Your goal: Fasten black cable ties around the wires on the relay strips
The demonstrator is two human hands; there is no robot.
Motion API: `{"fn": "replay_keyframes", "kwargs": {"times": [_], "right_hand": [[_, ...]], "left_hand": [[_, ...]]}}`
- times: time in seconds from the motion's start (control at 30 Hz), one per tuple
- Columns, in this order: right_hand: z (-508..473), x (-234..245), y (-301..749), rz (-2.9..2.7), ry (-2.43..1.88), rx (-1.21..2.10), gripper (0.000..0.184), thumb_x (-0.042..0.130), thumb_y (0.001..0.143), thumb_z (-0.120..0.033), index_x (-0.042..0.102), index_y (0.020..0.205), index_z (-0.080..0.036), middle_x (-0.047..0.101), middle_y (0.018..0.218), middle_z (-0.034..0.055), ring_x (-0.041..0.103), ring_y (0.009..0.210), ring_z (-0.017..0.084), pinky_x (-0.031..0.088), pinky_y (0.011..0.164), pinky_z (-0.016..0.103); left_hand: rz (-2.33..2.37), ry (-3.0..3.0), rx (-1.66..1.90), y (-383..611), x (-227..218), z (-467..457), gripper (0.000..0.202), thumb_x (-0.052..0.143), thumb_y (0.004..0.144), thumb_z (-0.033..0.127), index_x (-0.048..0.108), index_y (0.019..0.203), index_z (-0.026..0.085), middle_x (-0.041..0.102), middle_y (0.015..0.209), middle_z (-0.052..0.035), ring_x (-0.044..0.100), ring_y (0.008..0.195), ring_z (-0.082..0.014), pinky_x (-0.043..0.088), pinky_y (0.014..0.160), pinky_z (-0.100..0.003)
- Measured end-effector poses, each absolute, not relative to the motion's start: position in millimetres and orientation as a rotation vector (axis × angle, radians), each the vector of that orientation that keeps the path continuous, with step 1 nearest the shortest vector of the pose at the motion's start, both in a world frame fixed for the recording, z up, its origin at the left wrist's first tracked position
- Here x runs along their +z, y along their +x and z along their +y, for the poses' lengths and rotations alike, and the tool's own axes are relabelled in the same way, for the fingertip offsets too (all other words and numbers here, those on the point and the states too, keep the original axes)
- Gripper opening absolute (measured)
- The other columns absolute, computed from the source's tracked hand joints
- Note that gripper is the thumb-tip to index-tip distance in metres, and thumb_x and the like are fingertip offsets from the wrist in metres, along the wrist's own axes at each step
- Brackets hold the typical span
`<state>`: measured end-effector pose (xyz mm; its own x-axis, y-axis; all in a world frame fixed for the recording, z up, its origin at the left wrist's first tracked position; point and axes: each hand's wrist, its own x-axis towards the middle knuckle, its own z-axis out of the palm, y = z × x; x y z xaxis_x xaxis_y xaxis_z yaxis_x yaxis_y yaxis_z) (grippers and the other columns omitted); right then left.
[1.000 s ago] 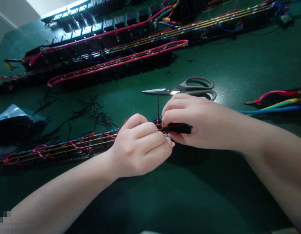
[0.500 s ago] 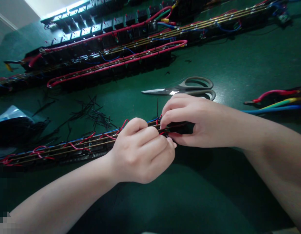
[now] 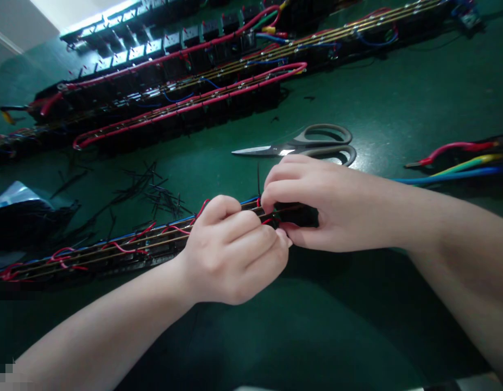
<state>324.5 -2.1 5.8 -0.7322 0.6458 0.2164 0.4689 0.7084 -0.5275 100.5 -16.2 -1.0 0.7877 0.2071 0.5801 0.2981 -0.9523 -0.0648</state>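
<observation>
A long black strip (image 3: 129,247) with brass-coloured rods and red and blue wires lies slantwise across the green table. My left hand (image 3: 235,255) is closed over the strip near its right end; whatever its fingers pinch is hidden beneath them. Meeting it from the right, my right hand (image 3: 325,206) straddles the dark end of the strip, thumb on the near side and curled fingers on the far side. A thin black cable tie (image 3: 258,179) sticks up just beyond my right fingertips, beside a red wire.
Grey-handled scissors (image 3: 290,147) lie just behind my right hand. Loose black cable ties (image 3: 162,193) are scattered left of centre, near an open plastic bag (image 3: 15,201). More wired strips (image 3: 182,106) fill the back. Thick coloured cables (image 3: 463,163) lie at right.
The whole view has shifted slightly, so things appear a little further left. Both hands keep nearly the same hold at the strip.
</observation>
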Motion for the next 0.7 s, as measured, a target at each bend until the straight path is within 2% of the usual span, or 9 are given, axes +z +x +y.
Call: {"fn": "replay_keyframes", "kwargs": {"times": [0.2,0.43,0.7], "right_hand": [[-1.6,5.3,322.2,-2.543,-0.855,0.584,0.008,0.064,0.087,-0.028,0.065,0.093,-0.023,0.063,0.093,0.0031,0.057,0.092,0.021,0.044,0.085,0.037],[-4.0,9.9,319.4,-2.560,-0.867,0.622,0.003,0.063,0.089,-0.018,0.064,0.091,-0.020,0.062,0.095,0.0015,0.055,0.094,0.017,0.044,0.086,0.032],[-4.6,10.0,317.2,-2.579,-0.848,0.575,0.007,0.062,0.087,-0.013,0.058,0.086,-0.019,0.055,0.087,-0.0016,0.052,0.090,0.015,0.042,0.085,0.030]], "left_hand": [[-0.381,-2.869,-0.937,98.3,-0.5,-16.1,0.015,0.075,0.087,0.009,0.066,0.085,0.021,0.073,0.073,0.0044,0.064,0.064,-0.0129,0.041,0.061,-0.037],[-0.424,-2.915,-0.941,95.3,-0.5,-15.7,0.020,0.078,0.084,0.010,0.066,0.089,0.025,0.077,0.076,0.0055,0.067,0.063,-0.0139,0.043,0.061,-0.039],[-0.280,-2.869,-1.013,87.2,-4.6,-7.9,0.032,0.087,0.074,0.008,0.070,0.096,0.025,0.075,0.075,0.0057,0.067,0.061,-0.0145,0.045,0.058,-0.036]]}}
